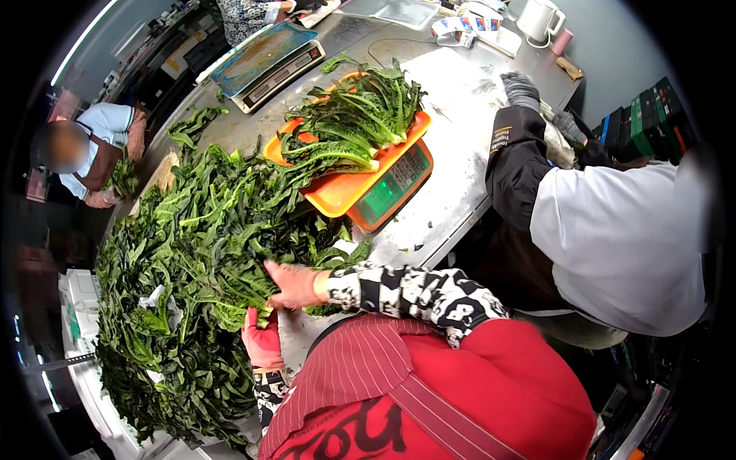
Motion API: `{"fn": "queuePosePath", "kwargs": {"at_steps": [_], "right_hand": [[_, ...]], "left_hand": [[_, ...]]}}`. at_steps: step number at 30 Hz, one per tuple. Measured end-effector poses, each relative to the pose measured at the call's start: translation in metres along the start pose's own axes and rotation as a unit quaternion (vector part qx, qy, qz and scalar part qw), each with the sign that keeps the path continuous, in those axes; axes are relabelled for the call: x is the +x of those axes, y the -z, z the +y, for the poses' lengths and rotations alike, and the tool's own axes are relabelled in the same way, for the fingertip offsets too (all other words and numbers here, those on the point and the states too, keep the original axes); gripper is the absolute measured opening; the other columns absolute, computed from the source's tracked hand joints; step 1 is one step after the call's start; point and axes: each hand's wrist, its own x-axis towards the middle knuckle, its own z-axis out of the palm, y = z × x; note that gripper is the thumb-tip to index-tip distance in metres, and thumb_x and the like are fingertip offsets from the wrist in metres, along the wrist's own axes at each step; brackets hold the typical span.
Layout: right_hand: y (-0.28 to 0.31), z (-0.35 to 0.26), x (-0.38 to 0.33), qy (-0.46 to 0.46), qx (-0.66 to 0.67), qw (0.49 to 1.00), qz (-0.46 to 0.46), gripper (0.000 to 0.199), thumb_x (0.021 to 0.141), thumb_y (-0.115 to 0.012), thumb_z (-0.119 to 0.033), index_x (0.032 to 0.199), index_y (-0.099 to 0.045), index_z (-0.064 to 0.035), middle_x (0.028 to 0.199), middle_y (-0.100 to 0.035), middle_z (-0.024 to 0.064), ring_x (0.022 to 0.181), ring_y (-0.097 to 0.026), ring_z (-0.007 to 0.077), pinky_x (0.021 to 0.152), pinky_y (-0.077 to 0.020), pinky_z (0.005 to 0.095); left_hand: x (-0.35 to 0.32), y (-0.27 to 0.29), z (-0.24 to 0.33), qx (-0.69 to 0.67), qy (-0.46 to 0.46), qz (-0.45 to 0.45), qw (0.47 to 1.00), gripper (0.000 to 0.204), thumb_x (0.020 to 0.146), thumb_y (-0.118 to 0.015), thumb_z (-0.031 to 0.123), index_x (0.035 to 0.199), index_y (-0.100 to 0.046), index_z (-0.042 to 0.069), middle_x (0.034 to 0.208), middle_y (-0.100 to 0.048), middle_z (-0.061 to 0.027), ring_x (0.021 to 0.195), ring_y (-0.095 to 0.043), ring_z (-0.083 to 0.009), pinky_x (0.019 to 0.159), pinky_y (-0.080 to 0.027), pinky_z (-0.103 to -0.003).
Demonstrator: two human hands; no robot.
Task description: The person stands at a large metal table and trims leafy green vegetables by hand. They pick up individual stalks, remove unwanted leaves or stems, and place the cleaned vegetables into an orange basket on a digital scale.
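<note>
My left hand [263,343], in a pink glove, is closed around the pale stem end of a bunch of leafy lettuce [244,295]. My right hand [296,286], also gloved in pink and slightly blurred, lies against the same bunch from the right, thumb and fingers spread apart. Both hands are at the right edge of a big heap of dark green lettuce [176,238]. Beyond them, an orange tray [330,198] filled with lettuce bunches [356,115] rests on an orange digital scale [395,192] with a lit green display.
Another scale [268,65] with a bluish pan stands at the back. On my right, a co-worker in white [613,238] with grey gloves leans over the metal table [456,222]. Another person [103,146] works across the heap at left. A white jug [539,21] stands far right.
</note>
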Motion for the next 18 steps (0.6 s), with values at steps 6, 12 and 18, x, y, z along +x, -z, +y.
{"fn": "queuePosePath", "kwargs": {"at_steps": [6, 12, 18], "right_hand": [[-0.019, -0.037, -0.022, 0.044, -0.024, 0.994, 0.098, 0.089, 0.083, -0.071, -0.041, 0.143, -0.026, 0.0071, 0.124, -0.046, 0.032, 0.114, -0.05, 0.0442, 0.099, -0.0425, 0.0426], [0.039, -0.065, -0.046, 0.113, 0.173, 0.975, 0.084, 0.101, 0.074, -0.081, -0.038, 0.146, -0.027, 0.0069, 0.138, -0.049, 0.0262, 0.128, -0.049, 0.0327, 0.108, -0.0387, 0.0359], [0.058, -0.075, -0.068, 0.223, 0.198, 0.947, 0.123, 0.083, 0.078, -0.066, -0.002, 0.151, -0.026, -0.003, 0.141, -0.048, 0.0182, 0.129, -0.049, 0.027, 0.109, -0.036, 0.0337]], "left_hand": [[-0.033, -0.036, 0.027, -0.015, -0.021, 0.02, 0.999, 0.023, 0.097, -0.06, 0.013, 0.115, -0.057, -0.001, 0.109, -0.062, -0.0082, 0.098, -0.06, -0.0176, 0.086, -0.053, -0.037], [-0.07, -0.095, 0.053, -0.034, -0.098, -0.032, 0.994, 0.04, 0.094, -0.062, 0.011, 0.133, -0.05, 0.004, 0.126, -0.059, -0.0087, 0.109, -0.059, -0.0213, 0.097, -0.048, -0.042], [-0.081, -0.108, 0.057, 0.074, -0.124, -0.059, 0.988, 0.04, 0.095, -0.061, 0.016, 0.13, -0.05, 0.001, 0.12, -0.061, -0.0099, 0.106, -0.06, -0.0217, 0.094, -0.047, -0.04]]}}
